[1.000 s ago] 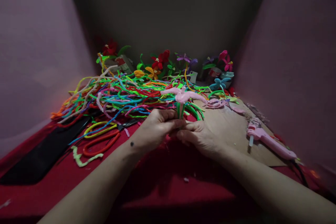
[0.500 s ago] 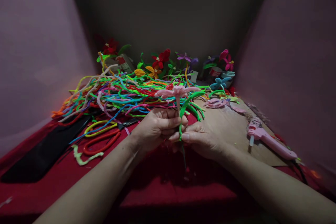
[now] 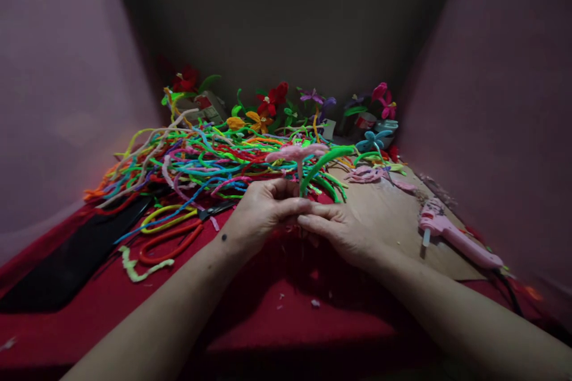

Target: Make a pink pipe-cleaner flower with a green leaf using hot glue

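A pink pipe-cleaner flower (image 3: 297,153) stands upright above my hands, with a green pipe cleaner (image 3: 324,161) arching up beside its stem. My left hand (image 3: 263,211) is closed around the stem just below the bloom. My right hand (image 3: 342,232) touches it from the right, fingers pinched on the lower end of the green pipe cleaner. Both hands hover over the red cloth (image 3: 268,321) at the middle of the table.
A big heap of coloured pipe cleaners (image 3: 201,161) lies behind my hands. Finished flowers (image 3: 272,104) line the back wall. A pink glue gun (image 3: 451,237) rests on a brown board (image 3: 393,220) at right. Scissors (image 3: 217,210) and a black strip (image 3: 75,262) lie at left.
The green pipe cleaner has swung up into a higher arch beside the flower. My hands turned on the stem and the flower shifted slightly left.
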`<state>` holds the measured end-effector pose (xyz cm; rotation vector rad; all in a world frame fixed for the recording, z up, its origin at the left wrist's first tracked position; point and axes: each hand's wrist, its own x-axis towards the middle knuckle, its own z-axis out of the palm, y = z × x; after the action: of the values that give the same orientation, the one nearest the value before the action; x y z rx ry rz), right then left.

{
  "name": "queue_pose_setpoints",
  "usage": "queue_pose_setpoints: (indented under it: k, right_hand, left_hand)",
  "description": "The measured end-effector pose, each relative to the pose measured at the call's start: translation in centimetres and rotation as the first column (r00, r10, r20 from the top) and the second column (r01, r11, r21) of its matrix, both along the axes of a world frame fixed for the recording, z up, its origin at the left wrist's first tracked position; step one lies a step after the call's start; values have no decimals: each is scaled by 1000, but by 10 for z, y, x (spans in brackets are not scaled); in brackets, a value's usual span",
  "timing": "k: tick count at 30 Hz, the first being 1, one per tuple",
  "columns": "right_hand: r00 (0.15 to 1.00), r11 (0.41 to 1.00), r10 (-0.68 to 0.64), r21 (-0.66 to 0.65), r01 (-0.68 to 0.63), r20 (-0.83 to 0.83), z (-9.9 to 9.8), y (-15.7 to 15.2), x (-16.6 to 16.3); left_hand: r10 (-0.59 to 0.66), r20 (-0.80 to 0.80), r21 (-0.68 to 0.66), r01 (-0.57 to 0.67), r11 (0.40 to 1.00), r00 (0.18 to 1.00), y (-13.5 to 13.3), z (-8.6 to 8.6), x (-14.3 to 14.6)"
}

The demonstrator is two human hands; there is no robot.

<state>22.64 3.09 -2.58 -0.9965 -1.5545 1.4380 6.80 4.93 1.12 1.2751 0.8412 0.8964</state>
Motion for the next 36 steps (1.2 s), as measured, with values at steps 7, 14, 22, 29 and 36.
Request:
queue_pose_setpoints:
  k: [7,14,22,29,36]
  right_hand:
    - [980,989,133,-47,-141,-149,-4,3,2]
    - [947,960,245,-82,-266,-208,-2,0,1]
    - [947,984,105,-107,-144,-304,-6,-2,-3]
    - [977,995,-30,-95,9,-212,-3,-1,-4]
    - [990,999,32,-38,-38,-139,-3,1,-2]
  left_hand:
    - [-67,24,-131,69,989,997,4,-1,-4]
    - [-184,82,-224,198,954,980,5,-5,-6]
    - [-219,257,-231,280,932,941,5,-6,-6]
    - [-70,10,-106,71,992,997,0,3,-2]
    - [-46,24,-173,50,984,999,0,4,1]
